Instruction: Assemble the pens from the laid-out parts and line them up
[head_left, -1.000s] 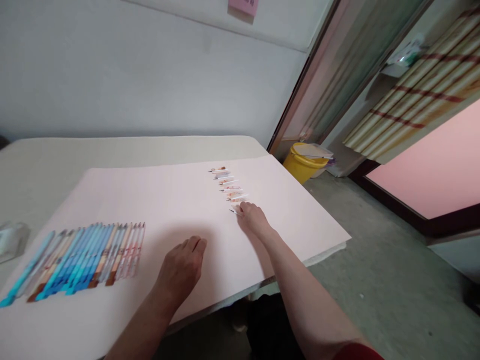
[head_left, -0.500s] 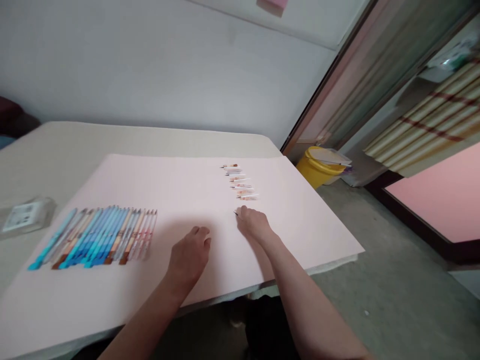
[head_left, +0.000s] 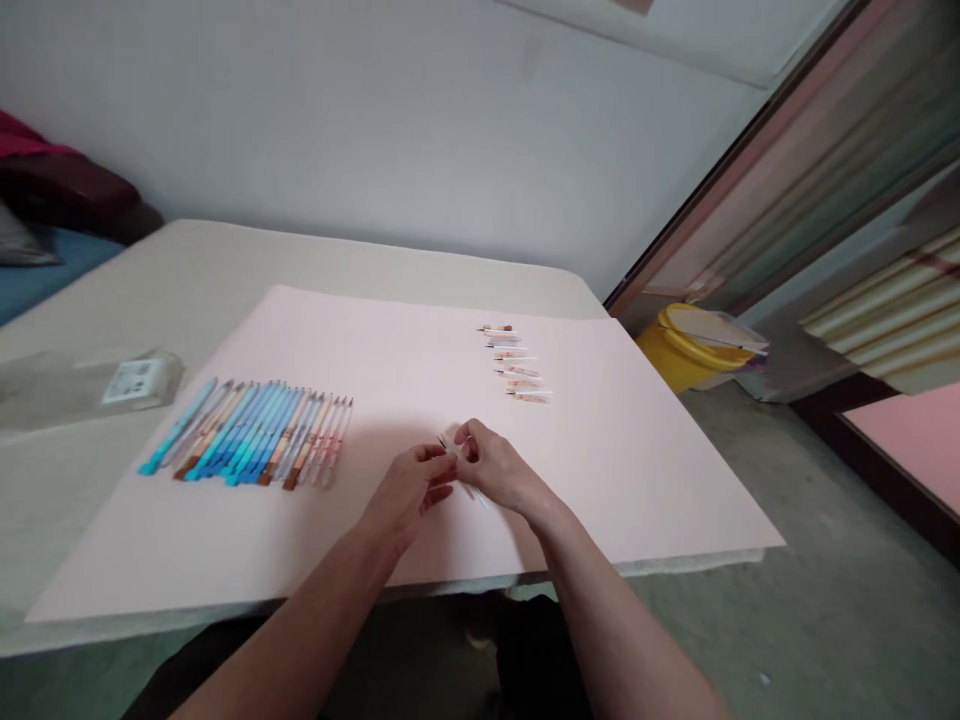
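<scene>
My left hand [head_left: 409, 488] and my right hand [head_left: 495, 468] meet over the near middle of a pale pink sheet [head_left: 390, 360]. Both pinch a thin pen refill [head_left: 452, 450] between their fingertips. To the left lies a tight row of several pen barrels [head_left: 251, 432], blue, brown and clear pink. Beyond my right hand sits a short column of several small pen tips or caps [head_left: 517, 370].
The pink sheet covers a beige table [head_left: 225, 255] against a grey wall. A clear plastic box [head_left: 112, 382] rests at the table's left. A yellow bucket [head_left: 686, 345] stands on the floor to the right, by a doorway. Dark red fabric [head_left: 45, 180] lies at the far left.
My right hand lifted the thin refill off the sheet and drew it back toward me. My left hand rose from the sheet and closed on it. The view shifted left.
</scene>
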